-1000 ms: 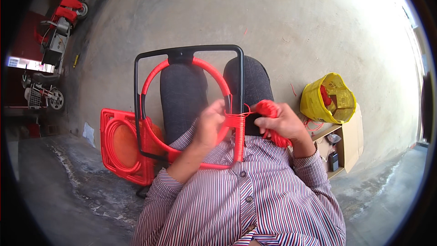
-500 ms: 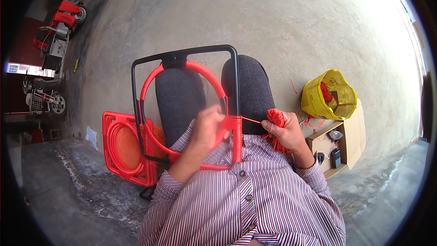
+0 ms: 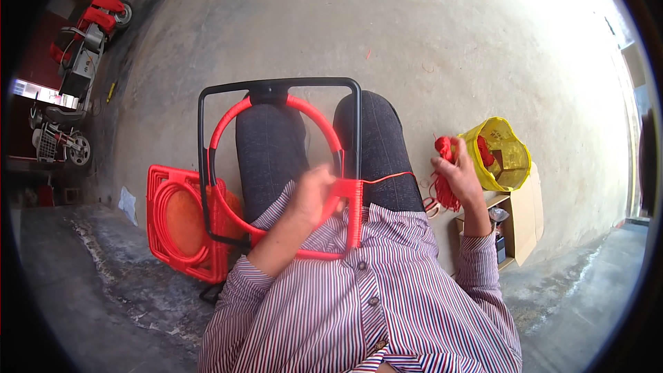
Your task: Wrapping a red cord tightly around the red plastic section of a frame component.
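Observation:
A black rectangular frame (image 3: 304, 83) with a ring inside it rests across my thighs. Red cord covers much of the ring and the lower right corner (image 3: 355, 217), while the top and left bars are bare black. My left hand (image 3: 314, 197), slightly blurred, is closed around the frame where the ring meets its right side. Out to the right, my right hand (image 3: 461, 174) grips a bundle of red cord (image 3: 445, 190) whose loose ends hang down. A strand of red cord (image 3: 388, 177) runs from the wrapped corner over my right thigh toward that bundle.
On the left stand several stacked red frames (image 3: 155, 217) with an orange round thing inside. A yellow basket (image 3: 521, 166) holding red cord is at the right, beside an open cardboard box (image 3: 528, 224). Scissors (image 3: 431, 206) lie near my right hand. Scooters (image 3: 86, 62) stand far left.
My right hand has moved right and slightly away with the cord bundle, toward the yellow basket. The strand is longer and now arcs over my thigh. My left hand stays at the frame.

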The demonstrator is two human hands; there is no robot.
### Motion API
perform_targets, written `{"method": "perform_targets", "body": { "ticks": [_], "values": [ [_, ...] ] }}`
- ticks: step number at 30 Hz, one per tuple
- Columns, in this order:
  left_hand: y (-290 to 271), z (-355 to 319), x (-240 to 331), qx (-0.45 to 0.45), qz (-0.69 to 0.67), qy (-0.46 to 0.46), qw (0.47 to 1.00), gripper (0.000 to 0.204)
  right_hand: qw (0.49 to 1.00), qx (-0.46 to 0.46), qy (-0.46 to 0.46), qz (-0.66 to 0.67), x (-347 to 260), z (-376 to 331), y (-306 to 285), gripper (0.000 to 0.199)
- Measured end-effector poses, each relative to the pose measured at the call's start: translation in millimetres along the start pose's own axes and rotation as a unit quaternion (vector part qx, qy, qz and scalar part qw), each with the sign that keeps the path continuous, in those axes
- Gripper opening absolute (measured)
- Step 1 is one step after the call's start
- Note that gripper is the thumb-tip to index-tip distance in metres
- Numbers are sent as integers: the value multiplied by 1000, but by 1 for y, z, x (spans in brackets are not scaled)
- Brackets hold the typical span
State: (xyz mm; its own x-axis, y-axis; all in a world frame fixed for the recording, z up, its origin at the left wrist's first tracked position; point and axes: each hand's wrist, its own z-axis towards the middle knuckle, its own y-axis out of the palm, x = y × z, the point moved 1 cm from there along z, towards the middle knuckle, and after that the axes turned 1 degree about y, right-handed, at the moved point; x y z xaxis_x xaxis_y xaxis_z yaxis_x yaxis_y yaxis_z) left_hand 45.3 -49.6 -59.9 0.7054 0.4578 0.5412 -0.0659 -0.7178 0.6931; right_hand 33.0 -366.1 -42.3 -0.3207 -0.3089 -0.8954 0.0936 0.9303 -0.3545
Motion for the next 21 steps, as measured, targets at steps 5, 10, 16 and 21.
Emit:
{"method": "perform_targets", "body": {
  "ticks": [5, 10, 16, 21],
  "values": [
    [42, -9, 11, 92, 44, 131, 986, 48, 963, -60, -235, -119, -94, 8, 28, 37],
    [51, -9, 8, 115, 220, 326, 912, 50, 813, -113, -516, -245, -118, 5, 99, 47],
    [30, -4, 8, 147, 73, 229, 960, 48, 887, 110, -426, -136, -78, 9, 82, 50],
    [23, -1, 5, 121, -46, 64, 989, 54, 886, -72, -391, -239, -71, -11, 90, 28]
  ]
}}
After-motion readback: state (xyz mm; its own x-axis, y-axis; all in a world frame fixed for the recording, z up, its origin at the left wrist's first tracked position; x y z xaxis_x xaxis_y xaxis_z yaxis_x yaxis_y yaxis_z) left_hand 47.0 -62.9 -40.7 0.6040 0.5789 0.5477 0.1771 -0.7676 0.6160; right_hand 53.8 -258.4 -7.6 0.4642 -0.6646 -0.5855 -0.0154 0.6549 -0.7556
